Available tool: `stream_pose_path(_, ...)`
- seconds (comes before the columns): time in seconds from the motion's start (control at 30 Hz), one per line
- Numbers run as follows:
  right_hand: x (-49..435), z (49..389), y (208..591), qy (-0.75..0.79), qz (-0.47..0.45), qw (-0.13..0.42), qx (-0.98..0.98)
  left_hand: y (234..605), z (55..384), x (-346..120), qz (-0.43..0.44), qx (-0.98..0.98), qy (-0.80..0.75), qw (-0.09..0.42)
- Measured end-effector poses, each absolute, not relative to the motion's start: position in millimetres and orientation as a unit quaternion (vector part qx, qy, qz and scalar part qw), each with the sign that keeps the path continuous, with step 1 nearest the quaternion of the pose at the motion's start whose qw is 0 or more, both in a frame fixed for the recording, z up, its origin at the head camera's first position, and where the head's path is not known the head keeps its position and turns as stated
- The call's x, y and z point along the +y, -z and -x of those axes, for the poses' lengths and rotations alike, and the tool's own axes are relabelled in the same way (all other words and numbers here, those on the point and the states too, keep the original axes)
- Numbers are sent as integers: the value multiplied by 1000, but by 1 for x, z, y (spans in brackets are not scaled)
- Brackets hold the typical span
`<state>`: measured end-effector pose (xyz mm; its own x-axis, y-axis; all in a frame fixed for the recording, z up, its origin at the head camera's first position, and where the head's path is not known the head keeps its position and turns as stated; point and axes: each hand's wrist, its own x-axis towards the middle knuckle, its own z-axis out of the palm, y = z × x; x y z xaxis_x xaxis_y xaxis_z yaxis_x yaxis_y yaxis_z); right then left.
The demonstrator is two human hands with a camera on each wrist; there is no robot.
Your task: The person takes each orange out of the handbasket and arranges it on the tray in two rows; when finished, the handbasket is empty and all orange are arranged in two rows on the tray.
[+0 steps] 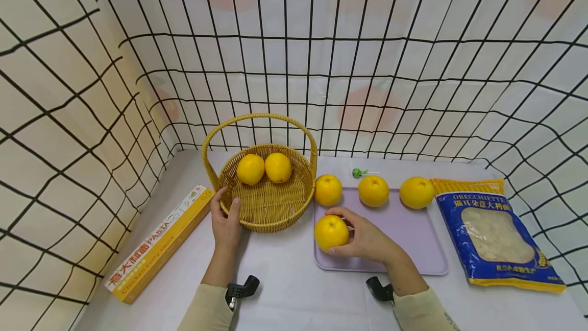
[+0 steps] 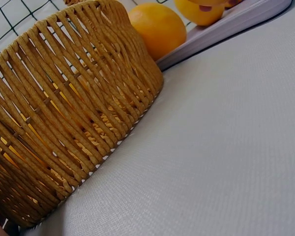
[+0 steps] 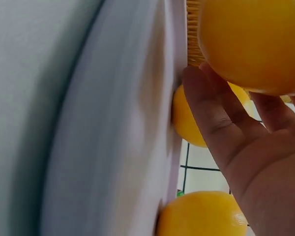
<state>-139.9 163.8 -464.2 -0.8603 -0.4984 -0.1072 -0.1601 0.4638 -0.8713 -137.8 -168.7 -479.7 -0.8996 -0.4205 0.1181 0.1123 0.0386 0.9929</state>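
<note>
My right hand [image 1: 368, 238] holds a yellow orange [image 1: 330, 234] over the left part of a lilac tray [image 1: 395, 244]. In the right wrist view that held orange [image 3: 258, 44] sits against the fingers, raised off the tray. A round wicker basket [image 1: 266, 225] with a tall handle stands to the left; two oranges [image 1: 250, 169] lie at its far side. My left hand [image 1: 226, 225] grips the basket's near left rim, thumb inside the wall. The left wrist view shows the woven side of the basket [image 2: 73, 103] close up. Three more oranges [image 1: 373, 191] line the tray's far edge.
A long yellow pasta box [image 1: 161, 244] lies left of the basket. On the right, a blue bag of orecchiette [image 1: 498, 239] lies beside the tray. A small green item [image 1: 358, 172] is behind the tray. Black wire grid panels [image 1: 298, 55] surround the table's back and sides.
</note>
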Motion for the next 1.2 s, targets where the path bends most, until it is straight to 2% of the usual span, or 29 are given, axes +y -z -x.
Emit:
stream_pose_path(0.33, 166, 139, 459, 454, 224, 200, 839, 481, 138, -170, -118, -702, 676, 190)
stream_pose_path(0.67, 166, 137, 458, 442, 242, 242, 829, 514, 153, -179, -115, -697, 678, 203)
stream_pose_path(1.2, 165, 137, 462, 453, 244, 279, 811, 514, 152, -178, -114, -700, 675, 203)
